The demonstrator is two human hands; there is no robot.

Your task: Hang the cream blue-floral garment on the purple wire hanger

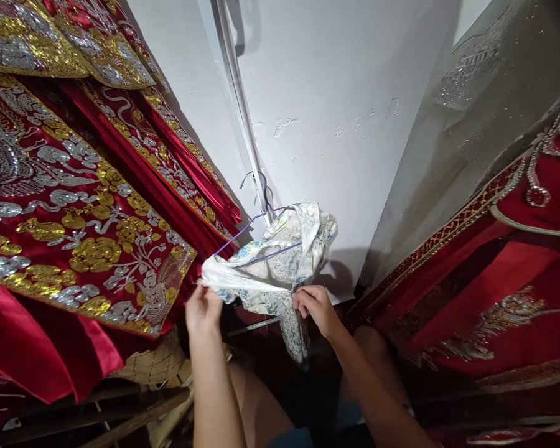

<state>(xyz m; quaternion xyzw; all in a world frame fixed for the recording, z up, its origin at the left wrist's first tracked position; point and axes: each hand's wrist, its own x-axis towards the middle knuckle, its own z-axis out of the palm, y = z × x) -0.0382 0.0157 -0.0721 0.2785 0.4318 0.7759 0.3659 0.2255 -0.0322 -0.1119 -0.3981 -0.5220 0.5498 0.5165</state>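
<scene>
A white garment with a blue and green floral print hangs partly on a thin purple wire hanger. The hanger's hook is up by a metal pole. My left hand pinches the garment's left edge, where white cloth is pulled taut. At the middle of the garment, the closed fingers of my right hand grip the fabric. Between the two hands the cloth edge runs nearly straight. The garment's right side drapes over the hanger, and a narrow part hangs below my right hand.
Red clothes with gold and silver sequin embroidery hang on the left. More red embroidered cloth hangs on the right, beside a sheer, sparkling grey fabric. A metal pole stands before the white wall. Woven items lie low at left.
</scene>
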